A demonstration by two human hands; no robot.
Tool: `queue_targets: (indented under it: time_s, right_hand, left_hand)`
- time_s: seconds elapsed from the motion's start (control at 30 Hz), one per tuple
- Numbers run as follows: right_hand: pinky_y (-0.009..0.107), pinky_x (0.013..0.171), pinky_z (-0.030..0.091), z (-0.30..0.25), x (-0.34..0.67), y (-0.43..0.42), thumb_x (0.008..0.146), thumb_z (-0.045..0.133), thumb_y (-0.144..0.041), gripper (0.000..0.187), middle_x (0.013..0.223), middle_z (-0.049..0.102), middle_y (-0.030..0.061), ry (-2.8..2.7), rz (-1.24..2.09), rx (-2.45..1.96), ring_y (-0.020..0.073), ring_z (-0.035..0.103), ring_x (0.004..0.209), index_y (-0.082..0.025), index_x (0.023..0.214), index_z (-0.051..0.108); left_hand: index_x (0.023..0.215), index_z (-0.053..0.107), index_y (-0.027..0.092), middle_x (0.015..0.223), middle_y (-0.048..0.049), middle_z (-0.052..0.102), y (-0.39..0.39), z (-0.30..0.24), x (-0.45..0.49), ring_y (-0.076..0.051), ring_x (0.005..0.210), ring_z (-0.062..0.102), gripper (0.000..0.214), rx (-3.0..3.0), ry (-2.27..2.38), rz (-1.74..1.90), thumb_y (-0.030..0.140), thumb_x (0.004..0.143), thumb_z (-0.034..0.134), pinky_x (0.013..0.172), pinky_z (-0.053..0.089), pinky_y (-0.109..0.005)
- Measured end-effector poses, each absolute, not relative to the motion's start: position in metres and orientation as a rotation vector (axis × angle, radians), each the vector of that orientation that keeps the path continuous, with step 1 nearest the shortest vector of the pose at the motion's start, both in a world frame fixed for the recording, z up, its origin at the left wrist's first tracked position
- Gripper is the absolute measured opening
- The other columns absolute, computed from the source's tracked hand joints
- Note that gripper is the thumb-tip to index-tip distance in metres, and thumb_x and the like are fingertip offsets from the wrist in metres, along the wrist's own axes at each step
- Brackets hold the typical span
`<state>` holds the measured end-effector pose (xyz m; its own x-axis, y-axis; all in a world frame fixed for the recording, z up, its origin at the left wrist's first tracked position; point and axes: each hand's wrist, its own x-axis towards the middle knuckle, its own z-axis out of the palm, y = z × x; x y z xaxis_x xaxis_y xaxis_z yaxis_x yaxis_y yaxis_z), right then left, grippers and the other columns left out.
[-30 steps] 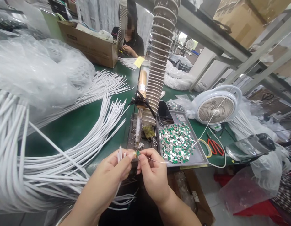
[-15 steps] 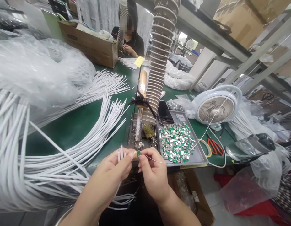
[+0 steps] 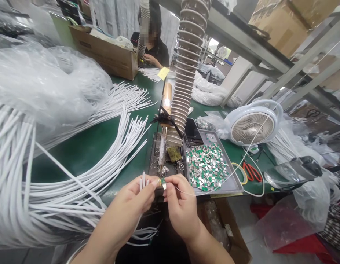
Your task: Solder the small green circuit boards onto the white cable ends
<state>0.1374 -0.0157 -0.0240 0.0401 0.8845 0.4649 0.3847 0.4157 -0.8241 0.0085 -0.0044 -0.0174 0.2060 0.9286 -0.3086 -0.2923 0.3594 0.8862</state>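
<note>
one chip (image 3: 163,183) now bares its silver end; the right hand (image 3: 182,205), pinching thin wire (image 3: 196,194), seems to have eased off; the left hand (image 3: 134,198) grips cables (image 3: 143,180).

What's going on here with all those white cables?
Someone's left hand holds a few white cables. The right hand holds a thin strand. A small green-and-silver piece sits between the two hands, near a soldering iron. A tray of similar pieces lies to the right, and a big bundle of cables to the left.
</note>
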Motion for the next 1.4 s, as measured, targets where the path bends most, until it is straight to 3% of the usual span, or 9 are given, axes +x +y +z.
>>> queue_targets:
  time_s: [0.2,0.3,0.5,0.67,0.9,1.4]
  right_hand:
    - [0.027,0.072,0.052,-0.01,0.161,-0.023,0.09,0.039,-0.005,0.028,0.089,0.062,0.0061,-1.712,0.164,-1.167,0.0148,0.06,0.082,-0.017,0.109,0.056]
    - [0.031,0.077,0.051,-0.002,0.169,-0.025,0.09,0.042,-0.007,0.022,0.09,0.063,0.0071,-1.812,0.04,-1.283,0.0176,0.06,0.085,-0.017,0.102,0.057]
    - [0.037,0.067,0.049,-0.008,0.157,-0.023,0.086,0.053,-0.012,0.007,0.078,0.061,0.0059,-2.123,-0.092,-1.503,0.0224,0.057,0.074,-0.017,0.086,0.057]
    - [0.035,0.054,0.046,-0.019,0.148,-0.017,0.081,0.052,-0.006,0.012,0.07,0.057,0.0057,-2.264,-0.307,-1.545,0.0222,0.052,0.062,-0.017,0.079,0.057]
    - [0.032,0.066,0.053,-0.016,0.151,-0.014,0.087,0.038,-0.002,0.025,0.084,0.056,0.0077,-1.982,-0.02,-1.376,0.0186,0.058,0.075,-0.015,0.096,0.056]
    - [0.032,0.066,0.056,-0.008,0.147,-0.011,0.086,0.043,0.0,0.025,0.08,0.057,0.0032,-1.614,0.047,-1.001,0.0152,0.059,0.076,-0.022,0.092,0.054]
  left_hand:
    - [0.082,0.058,0.018,0.055,0.0109,0.027,-0.015,-0.032,0.005,-0.01,0.052,0.017,0.035,0.821,1.013,0.88,0.052,0.077,0.063,0.045,0.015,-0.023]
    - [0.083,0.058,0.019,0.056,0.0107,0.026,-0.018,-0.037,0.002,-0.01,0.053,0.016,0.036,0.827,1.008,0.865,0.054,0.077,0.061,0.046,0.014,-0.023]
    - [0.086,0.058,0.02,0.057,0.0107,0.026,-0.019,-0.039,0.0,-0.01,0.053,0.016,0.036,0.805,0.998,0.88,0.054,0.076,0.063,0.046,0.016,-0.023]
    - [0.083,0.058,0.019,0.055,0.011,0.025,-0.021,-0.037,-0.003,-0.01,0.051,0.016,0.038,0.789,1.025,0.898,0.054,0.074,0.065,0.046,0.015,-0.023]
    - [0.076,0.059,0.019,0.057,0.0092,0.029,-0.023,-0.028,-0.002,-0.01,0.051,0.019,0.032,0.812,1.032,0.91,0.05,0.075,0.065,0.045,0.018,-0.021]
    - [0.074,0.057,0.02,0.057,0.0086,0.03,-0.029,-0.02,-0.002,-0.011,0.053,0.02,0.029,0.854,1.015,0.879,0.048,0.077,0.062,0.046,0.02,-0.022]
